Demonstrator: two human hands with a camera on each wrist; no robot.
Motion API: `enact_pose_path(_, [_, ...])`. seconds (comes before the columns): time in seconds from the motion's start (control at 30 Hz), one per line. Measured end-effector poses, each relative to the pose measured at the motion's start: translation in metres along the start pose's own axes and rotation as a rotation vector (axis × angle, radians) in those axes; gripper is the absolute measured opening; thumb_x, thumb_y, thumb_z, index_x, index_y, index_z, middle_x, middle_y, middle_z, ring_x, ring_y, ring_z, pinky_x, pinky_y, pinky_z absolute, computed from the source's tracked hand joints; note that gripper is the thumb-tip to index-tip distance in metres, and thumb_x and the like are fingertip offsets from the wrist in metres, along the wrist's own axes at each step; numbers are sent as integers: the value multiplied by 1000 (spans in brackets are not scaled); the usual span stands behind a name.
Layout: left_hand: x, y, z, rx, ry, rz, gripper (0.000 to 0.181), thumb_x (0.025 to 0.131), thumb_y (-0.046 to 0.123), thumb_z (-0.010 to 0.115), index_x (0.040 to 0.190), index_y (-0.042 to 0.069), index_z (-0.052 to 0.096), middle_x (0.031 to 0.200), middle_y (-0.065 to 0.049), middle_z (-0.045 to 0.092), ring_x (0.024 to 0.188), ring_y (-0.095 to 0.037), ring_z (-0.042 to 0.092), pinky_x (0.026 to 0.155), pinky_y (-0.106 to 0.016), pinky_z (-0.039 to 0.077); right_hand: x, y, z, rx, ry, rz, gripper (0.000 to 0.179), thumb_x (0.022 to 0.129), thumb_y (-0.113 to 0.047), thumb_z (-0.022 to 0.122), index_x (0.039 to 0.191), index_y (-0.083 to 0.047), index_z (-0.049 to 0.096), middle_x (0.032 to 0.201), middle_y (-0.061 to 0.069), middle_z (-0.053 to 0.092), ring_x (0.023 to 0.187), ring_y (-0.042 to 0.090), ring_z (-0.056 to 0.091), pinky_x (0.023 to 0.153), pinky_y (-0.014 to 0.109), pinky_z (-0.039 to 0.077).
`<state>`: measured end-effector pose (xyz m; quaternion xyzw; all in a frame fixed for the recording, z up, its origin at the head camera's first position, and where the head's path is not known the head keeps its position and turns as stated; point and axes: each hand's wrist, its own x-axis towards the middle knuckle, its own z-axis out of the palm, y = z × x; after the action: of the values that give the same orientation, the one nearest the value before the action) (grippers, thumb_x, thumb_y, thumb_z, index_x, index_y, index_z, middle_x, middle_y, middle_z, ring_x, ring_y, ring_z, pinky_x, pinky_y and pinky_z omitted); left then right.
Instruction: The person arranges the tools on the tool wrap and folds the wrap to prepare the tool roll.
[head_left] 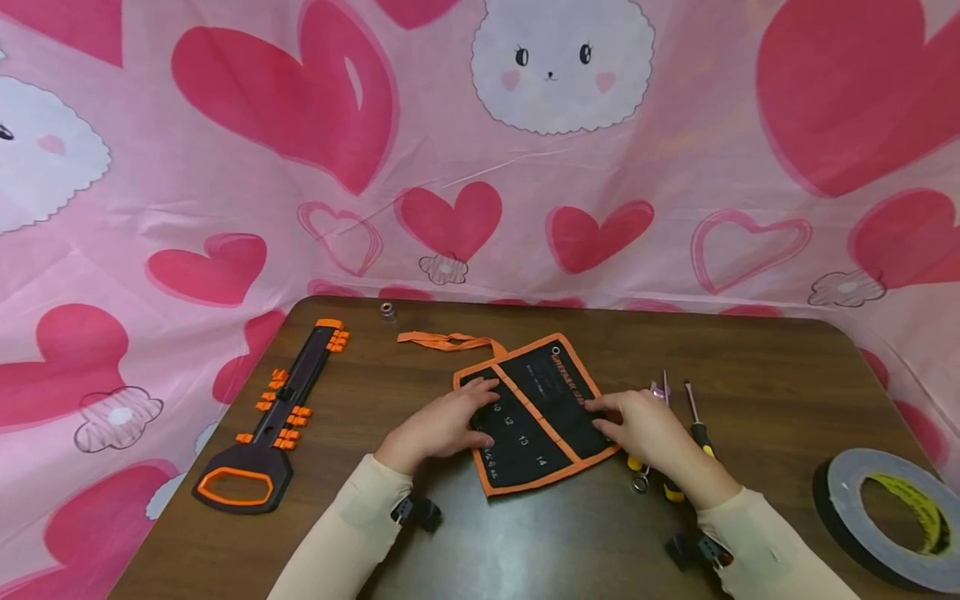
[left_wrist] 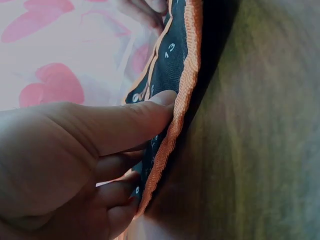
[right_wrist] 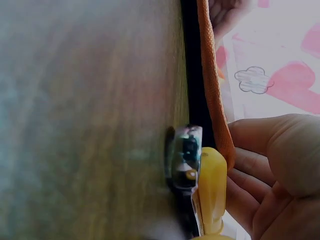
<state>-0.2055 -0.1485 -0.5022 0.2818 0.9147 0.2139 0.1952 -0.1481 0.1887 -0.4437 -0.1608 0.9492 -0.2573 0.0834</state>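
Observation:
A black fabric tool pouch with orange edging (head_left: 525,475) lies spread out and slightly angled on the table, printed with sizes such as 10, 12, 13 and 14. On its left part rests my left hand (head_left: 441,423), fingers spread over the fabric; in the left wrist view the thumb (left_wrist: 135,122) touches it beside the orange border. My right hand (head_left: 648,429) touches the pouch's right side with thumb and forefinger. Close beside the right hand, partly under it, lie a ring-ended wrench (head_left: 640,482) and yellow handles (right_wrist: 212,187).
A black and orange rack (head_left: 292,387) with orange clips lies at the left. A small metal socket (head_left: 387,311) stands near the back edge. An orange strap (head_left: 450,341) trails from the pouch. A screwdriver (head_left: 698,425) lies right, and a tape roll (head_left: 840,500) sits at the far right.

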Motion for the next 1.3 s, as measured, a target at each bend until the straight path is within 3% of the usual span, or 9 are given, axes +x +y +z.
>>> enact_pose_path(0.13, [7, -13, 3, 6, -7, 44, 78, 95, 44, 83, 162, 21, 51, 179, 6, 30, 169, -26, 23, 130, -57, 35, -3, -3, 0, 5, -6, 12, 30, 95, -14, 83, 124, -8, 82, 124, 20, 79, 106, 29, 77, 89, 50, 65])
enact_pose_path(0.23, [6, -9, -1, 5, -17, 48, 78, 96, 41, 83, 163, 20, 50, 180, 5, 29, 169, -27, 21, 130, -58, 34, -5, -5, 0, 3, -2, 19, 29, 95, -15, 83, 123, -8, 82, 122, 20, 80, 99, 25, 76, 86, 48, 65])
enact_pose_path(0.43, [-4, 21, -19, 27, -32, 64, 70, 100, 24, 79, 162, 10, 49, 179, -3, 30, 169, -31, 20, 132, -54, 32, -16, -9, 4, -36, 35, 6, 29, 95, -18, 83, 123, -9, 83, 116, 18, 82, 74, 11, 65, 64, 33, 54])
enact_pose_path(0.63, [-8, 41, -38, -4, -94, 75, 65, 102, 11, 75, 161, 5, 50, 180, -6, 29, 170, -31, 17, 134, -54, 28, -25, -15, 9, -56, 58, 7, 26, 95, -21, 83, 119, -10, 84, 107, 11, 84, 65, 8, 53, 58, 27, 41])
enact_pose_path(0.67, [-5, 33, -33, 21, -93, 105, 64, 103, 14, 74, 162, 7, 48, 180, -5, 27, 170, -29, 15, 135, -51, 26, -25, -16, 9, -54, 54, 15, 26, 95, -21, 83, 119, -10, 84, 104, 10, 84, 65, 8, 53, 58, 27, 41])
enact_pose_path(0.77, [-5, 31, -35, 22, -102, 117, 64, 104, 15, 73, 163, 9, 48, 180, -3, 27, 170, -27, 15, 135, -51, 26, -27, -17, 8, -42, 51, 25, 25, 95, -22, 84, 117, -10, 85, 96, 6, 83, 64, 8, 51, 55, 26, 37])
enact_pose_path(0.9, [-11, 44, -45, 12, -117, 84, 64, 103, 13, 74, 162, 10, 50, 180, -2, 29, 170, -25, 16, 135, -51, 26, -28, -19, 8, -33, 48, 30, 25, 95, -22, 84, 116, -10, 85, 81, -2, 77, 63, 8, 50, 54, 25, 37])
enact_pose_path(1.0, [-9, 43, -47, 25, -117, 97, 64, 102, 12, 75, 161, 10, 51, 179, -2, 30, 170, -26, 18, 134, -50, 28, -29, -21, 8, -29, 44, 39, 25, 95, -22, 84, 116, -10, 85, 74, -6, 70, 62, 9, 49, 54, 25, 37])
enact_pose_path(1.3, [-9, 41, -48, 19, -90, 85, 63, 101, 19, 78, 159, 13, 55, 177, 0, 35, 167, -23, 27, 133, -49, 32, -32, -23, 6, 3, 69, 42, 28, 96, -22, 83, 120, -7, 83, 70, -8, 63, 60, 7, 46, 56, 26, 35])
